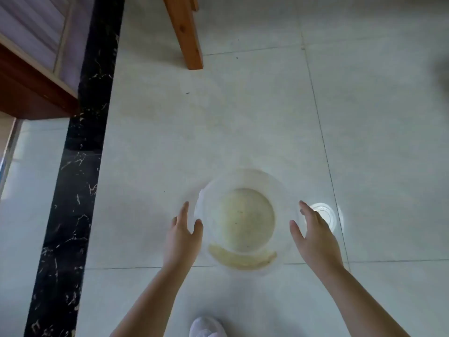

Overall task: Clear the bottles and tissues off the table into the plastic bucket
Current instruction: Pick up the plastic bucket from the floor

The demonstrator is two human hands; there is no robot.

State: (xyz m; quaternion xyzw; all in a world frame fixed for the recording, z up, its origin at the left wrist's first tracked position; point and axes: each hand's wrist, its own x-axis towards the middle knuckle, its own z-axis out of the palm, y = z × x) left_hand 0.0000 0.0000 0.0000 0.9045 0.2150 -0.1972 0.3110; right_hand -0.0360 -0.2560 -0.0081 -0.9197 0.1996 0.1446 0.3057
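From the head view, looking straight down, the clear plastic bucket [243, 178] stands on the pale tiled floor [243, 105], not on any tabletop. The left hand [183, 237] and right hand [313, 237] flank it, fingers straight and spread. Neither grip is closed and both hold nothing. The left fingertips sit right at the rim, though I cannot tell if they touch it. The hands look placed to take the bucket by both sides, probably to carry it to the clutter. It seems empty, its bottom yellowish, and no bottles or tissues are in sight. A bright round patch [324, 216] lies just beyond the right hand, lid or reflection I cannot tell. A wooden leg [188, 35] stands well beyond, a black marble strip [80, 166] runs along the left, and a white shoe [206, 328] is near the bottom edge. Nothing blocks the lift.
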